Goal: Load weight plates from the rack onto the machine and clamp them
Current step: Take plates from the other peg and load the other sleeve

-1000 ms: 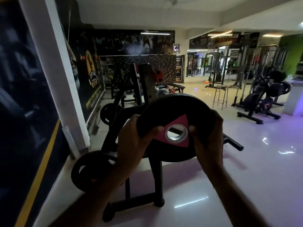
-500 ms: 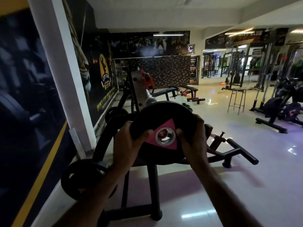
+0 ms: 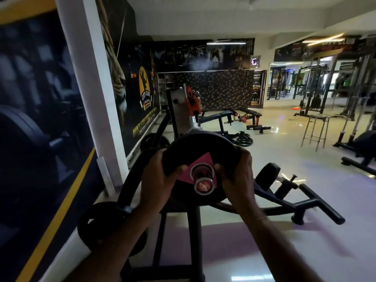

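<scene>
mid frame, the plate (image 3: 200,147) sits on the loading peg (image 3: 204,186), whose red end pokes through its hole. left grip (image 3: 160,178) and right grip (image 3: 238,176) clamp its opposite rims, thumbs on its face.

**Dim gym hall, glossy pale floor**

Left wall (image 3: 30,98): dark printed mural with a slanted yellow stripe (image 3: 61,210) low down, broken by a white pillar (image 3: 85,78). Past the pillar are a tiger-face print (image 3: 115,78) and a yellow City Club logo (image 3: 145,92). Back wall: dark patterned banner (image 3: 223,88), posters above it, one lit tube light (image 3: 221,43), and a small round fan (image 3: 254,61) at the right end. Ceiling (image 3: 223,15) is white, with beams. Floor (image 3: 284,180) is shiny tile (purple tint at right). Mid-room: benches (image 3: 223,116), a coiled rope (image 3: 243,139) and a metal stool (image 3: 316,129). Far right: tall cable racks (image 3: 317,88), bright area behind.
</scene>
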